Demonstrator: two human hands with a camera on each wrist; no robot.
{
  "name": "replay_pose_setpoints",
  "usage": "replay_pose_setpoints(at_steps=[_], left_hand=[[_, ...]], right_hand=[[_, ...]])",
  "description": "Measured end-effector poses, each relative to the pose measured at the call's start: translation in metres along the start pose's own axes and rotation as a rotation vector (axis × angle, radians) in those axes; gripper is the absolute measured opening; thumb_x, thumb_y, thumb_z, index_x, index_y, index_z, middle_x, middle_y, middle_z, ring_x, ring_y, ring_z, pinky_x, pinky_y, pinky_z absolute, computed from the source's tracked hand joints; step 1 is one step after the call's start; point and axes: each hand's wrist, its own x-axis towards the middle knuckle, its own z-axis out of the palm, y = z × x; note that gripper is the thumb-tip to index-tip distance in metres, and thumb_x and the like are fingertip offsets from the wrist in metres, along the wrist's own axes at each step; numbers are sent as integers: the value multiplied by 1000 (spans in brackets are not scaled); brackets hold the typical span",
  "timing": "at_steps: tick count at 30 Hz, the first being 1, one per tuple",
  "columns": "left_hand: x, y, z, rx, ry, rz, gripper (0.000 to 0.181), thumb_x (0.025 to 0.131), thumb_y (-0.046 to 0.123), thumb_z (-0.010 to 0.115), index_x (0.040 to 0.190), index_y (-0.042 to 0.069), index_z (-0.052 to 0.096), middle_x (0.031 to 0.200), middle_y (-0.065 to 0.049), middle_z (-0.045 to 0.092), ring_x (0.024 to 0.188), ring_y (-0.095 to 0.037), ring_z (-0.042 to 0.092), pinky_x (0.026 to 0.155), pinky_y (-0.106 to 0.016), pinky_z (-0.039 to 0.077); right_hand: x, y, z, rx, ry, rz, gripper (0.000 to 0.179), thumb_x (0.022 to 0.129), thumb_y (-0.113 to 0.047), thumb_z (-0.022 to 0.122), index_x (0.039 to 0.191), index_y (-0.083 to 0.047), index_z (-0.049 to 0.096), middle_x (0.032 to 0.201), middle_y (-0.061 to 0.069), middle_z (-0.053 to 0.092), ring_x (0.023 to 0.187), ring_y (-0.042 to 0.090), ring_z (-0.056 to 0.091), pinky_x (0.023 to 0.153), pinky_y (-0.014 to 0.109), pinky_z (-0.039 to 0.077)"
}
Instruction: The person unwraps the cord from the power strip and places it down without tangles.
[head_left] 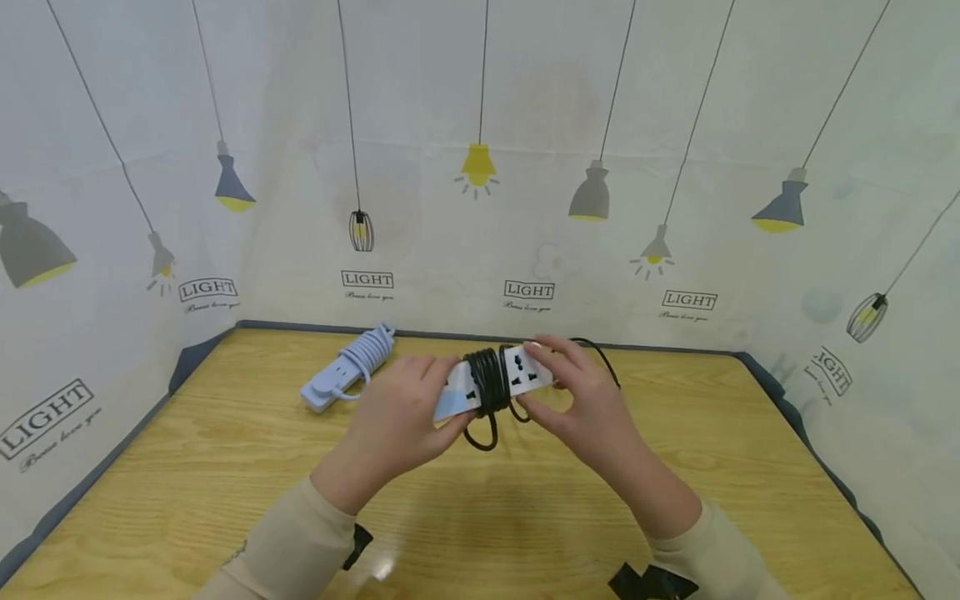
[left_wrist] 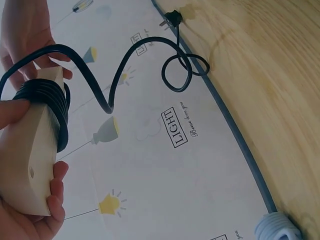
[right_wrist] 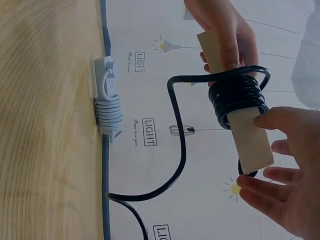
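Note:
A white power strip [head_left: 527, 372] with a blue-tinted left end is held up above the table, tilted, its right end higher. Black cable [head_left: 489, 381] is wound in several turns round its middle. My left hand [head_left: 401, 408] grips the left end, fingers on the far side and thumb near the lower edge. At the other end, my right hand [head_left: 588, 404] holds the strip between thumb and fingers. The free cable loops away in the left wrist view and ends in a black plug [left_wrist: 173, 19] by the table's edge.
A second power strip [head_left: 324, 385], pale blue-white, lies at the back left of the wooden table [head_left: 480, 517], its own cord [head_left: 369, 350] coiled round it. Behind the table and along its sides hangs a pale cloth [head_left: 435, 208] printed with lamps.

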Motion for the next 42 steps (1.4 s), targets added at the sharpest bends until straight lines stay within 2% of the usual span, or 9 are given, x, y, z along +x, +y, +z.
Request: replay_pose_setpoints(at_steps=[3, 8, 11, 15, 20, 25, 30, 37, 42], left_hand=[[0, -1, -1, 11, 12, -9, 60, 74, 38, 81, 117, 0, 63, 94, -10, 65, 81, -26, 62, 65, -36, 52], [0, -1, -2, 16, 23, -29, 59, 75, 38, 81, 117, 0, 63, 93, -10, 65, 82, -26, 62, 66, -37, 52], [1, 0, -2, 20, 26, -37, 59, 76, 38, 80, 117, 0, 63, 92, -10, 66, 81, -26, 62, 66, -37, 52], [1, 1, -3, 29, 22, -50, 58, 77, 38, 79, 117, 0, 63, 91, -10, 65, 82, -27, 62, 65, -37, 52], [2, 2, -2, 44, 14, -61, 56, 78, 37, 78, 117, 0, 63, 91, -9, 65, 84, -27, 62, 66, -37, 53], [2, 3, -1, 52, 20, -63, 55, 79, 37, 77, 117, 0, 62, 91, -10, 65, 83, -27, 62, 67, -38, 53], [2, 3, 0, 52, 33, -70, 53, 80, 36, 76, 116, -1, 63, 91, -10, 65, 82, -28, 62, 66, -38, 52], [2, 1, 1, 78, 21, -66, 55, 80, 37, 77, 116, -2, 63, 90, -10, 64, 82, -27, 62, 66, -38, 52], [0, 0, 1, 100, -5, -50, 58, 79, 40, 78, 118, -1, 64, 90, -10, 64, 78, -26, 61, 63, -36, 51]], right_hand=[[-3, -3, -1, -40, 63, -35, 44, 80, -13, 81, 121, -7, 67, 131, 6, 55, 109, 22, 56, 78, 38, 53], [-6, -10, 1, -47, 232, -153, 22, 81, -8, 78, 101, -2, 71, 111, 9, 60, 103, 24, 57, 84, 41, 48], [-6, -17, 3, -20, 275, -230, 19, 79, -5, 78, 96, -2, 70, 101, 8, 63, 95, 23, 58, 81, 40, 47], [-6, -26, 8, 26, 207, -286, 23, 77, -8, 81, 96, -4, 69, 90, 2, 67, 85, 16, 60, 74, 35, 49], [-6, -34, 14, 49, 120, -231, 23, 78, -16, 82, 95, -7, 69, 85, -2, 65, 77, 9, 57, 67, 27, 49], [-5, -40, 18, 41, 95, -180, 19, 81, -15, 81, 93, -7, 69, 83, -3, 63, 74, 7, 56, 63, 24, 49], [-4, -44, 20, 38, 69, -187, 12, 86, -7, 74, 96, -5, 67, 87, 0, 65, 76, 10, 60, 61, 21, 50], [-3, -45, 17, 100, 42, -150, 12, 90, 3, 65, 102, 1, 63, 87, 5, 64, 75, 13, 63, 60, 17, 51], [0, -44, 12, 10, 53, -164, 12, 90, 3, 65, 102, -1, 64, 87, 2, 61, 72, 10, 55, 61, 23, 49]])
